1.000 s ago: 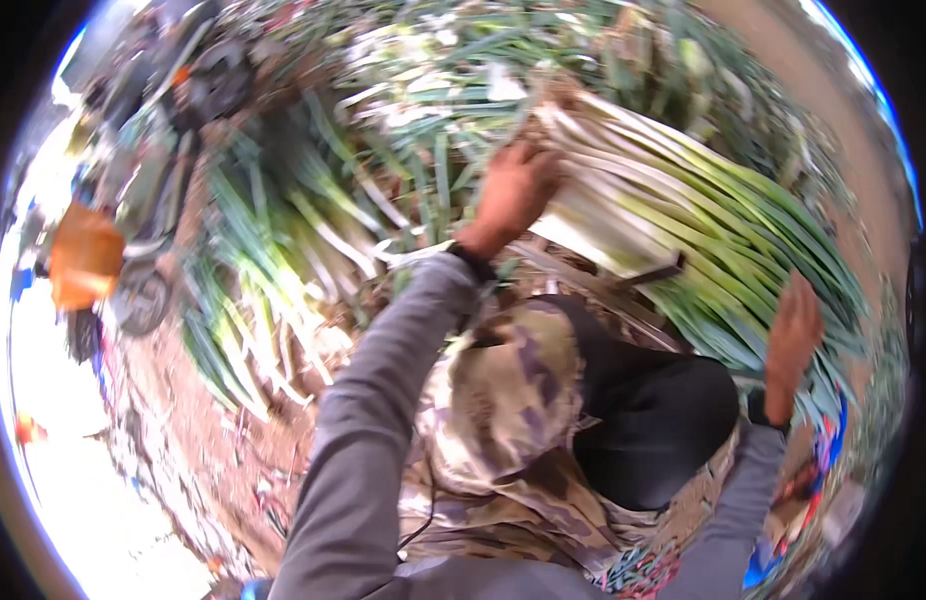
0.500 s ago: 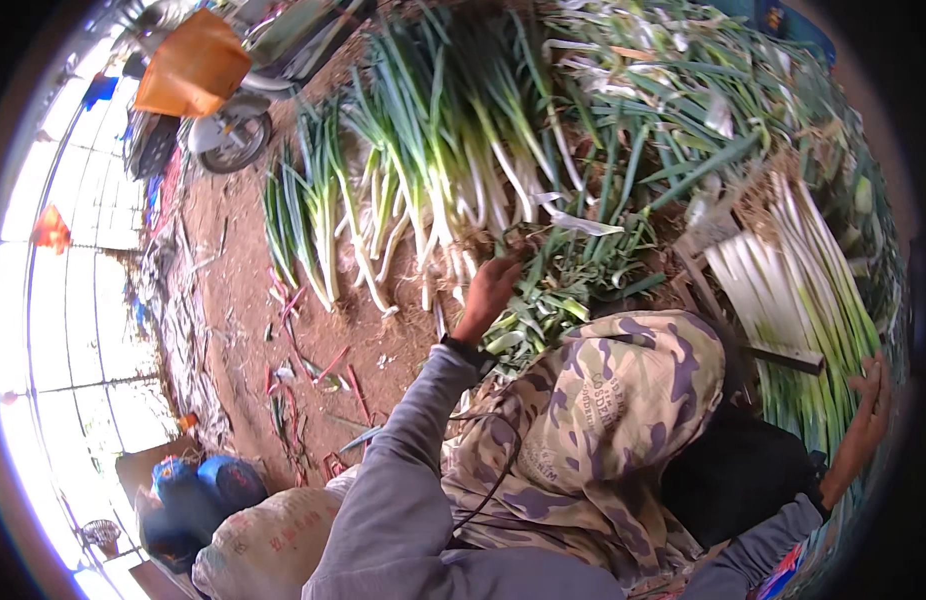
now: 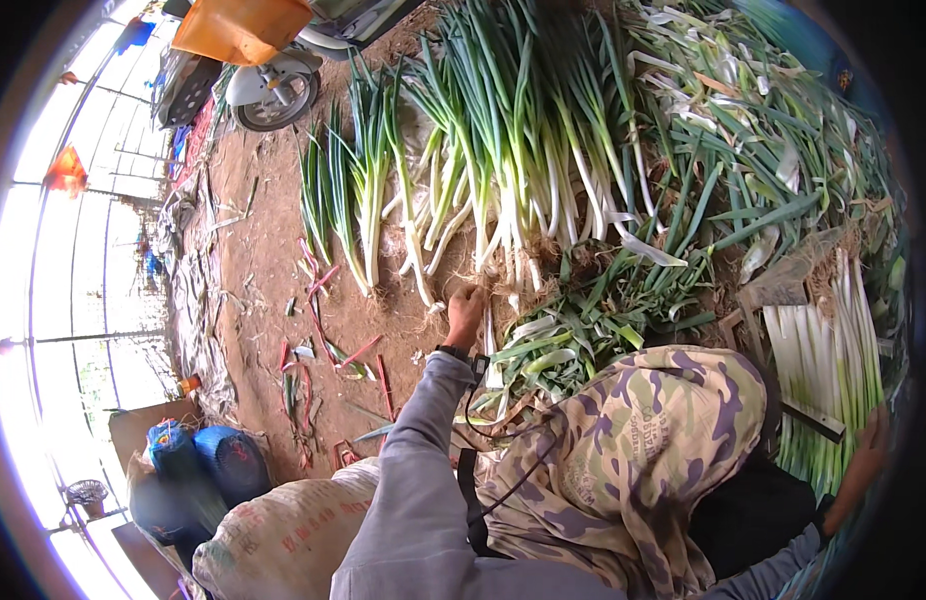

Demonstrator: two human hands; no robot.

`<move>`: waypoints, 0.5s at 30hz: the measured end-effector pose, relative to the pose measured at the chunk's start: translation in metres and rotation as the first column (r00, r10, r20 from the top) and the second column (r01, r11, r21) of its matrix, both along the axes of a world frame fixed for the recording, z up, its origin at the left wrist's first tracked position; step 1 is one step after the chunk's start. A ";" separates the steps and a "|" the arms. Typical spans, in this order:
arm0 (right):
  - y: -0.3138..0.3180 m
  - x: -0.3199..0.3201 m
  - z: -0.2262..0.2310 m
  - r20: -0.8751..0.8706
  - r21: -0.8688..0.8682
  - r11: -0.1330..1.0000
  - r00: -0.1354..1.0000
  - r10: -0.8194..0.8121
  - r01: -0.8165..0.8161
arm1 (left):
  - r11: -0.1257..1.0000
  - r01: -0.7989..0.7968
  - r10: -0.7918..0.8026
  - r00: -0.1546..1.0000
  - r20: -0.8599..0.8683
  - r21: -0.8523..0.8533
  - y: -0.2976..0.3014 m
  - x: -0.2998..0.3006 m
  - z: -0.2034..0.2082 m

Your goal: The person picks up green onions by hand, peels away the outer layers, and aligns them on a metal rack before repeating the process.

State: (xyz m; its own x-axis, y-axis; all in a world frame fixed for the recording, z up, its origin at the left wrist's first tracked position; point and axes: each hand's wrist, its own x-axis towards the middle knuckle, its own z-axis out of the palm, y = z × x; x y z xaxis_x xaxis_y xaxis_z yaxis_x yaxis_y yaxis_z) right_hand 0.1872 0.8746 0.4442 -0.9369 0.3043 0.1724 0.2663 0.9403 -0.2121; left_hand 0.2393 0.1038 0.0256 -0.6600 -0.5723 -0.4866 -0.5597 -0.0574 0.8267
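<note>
In the head view, the leeks at 12 to 1 o'clock (image 3: 518,150) lie close together on the dirt floor (image 3: 253,300), so a careless pull could tangle roots or snap a stem. Uneven pressure might spread the leek pile at 3 to 4 o'clock (image 3: 828,350). The left hand (image 3: 465,318), near centre, points toward 12, fingers curled beside root ends; their hold cannot be told. The right hand (image 3: 863,455), at 4, lies by the pile's leaves, its grip unclear.
</note>
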 end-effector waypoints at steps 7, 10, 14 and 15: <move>0.014 -0.003 -0.027 0.192 0.194 0.978 0.980 0.041 -0.079 | 0.906 -0.086 0.123 0.990 0.064 -0.415 -0.061 -0.015 -0.017; 0.007 -0.003 -0.027 0.263 0.279 0.951 0.963 0.060 -0.135 | 0.856 -0.098 0.257 0.933 0.253 -0.508 -0.063 -0.008 -0.007; -0.022 -0.007 -0.025 0.325 0.279 0.949 0.945 0.048 -0.144 | 0.815 -0.068 0.356 0.842 0.405 -0.575 -0.066 0.003 -0.004; -0.020 -0.007 -0.029 0.342 0.279 0.946 0.938 0.061 -0.163 | 0.823 -0.080 0.364 0.835 0.413 -0.563 -0.071 0.007 -0.006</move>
State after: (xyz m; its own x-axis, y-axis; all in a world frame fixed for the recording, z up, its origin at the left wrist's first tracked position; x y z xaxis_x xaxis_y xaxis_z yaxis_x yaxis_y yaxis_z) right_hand 0.1806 0.8550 0.4157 -0.9811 0.1758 -0.0805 0.1611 0.9735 0.1626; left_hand 0.2466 0.0325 0.0193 -0.2402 -0.9235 -0.2991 -0.9130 0.1102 0.3929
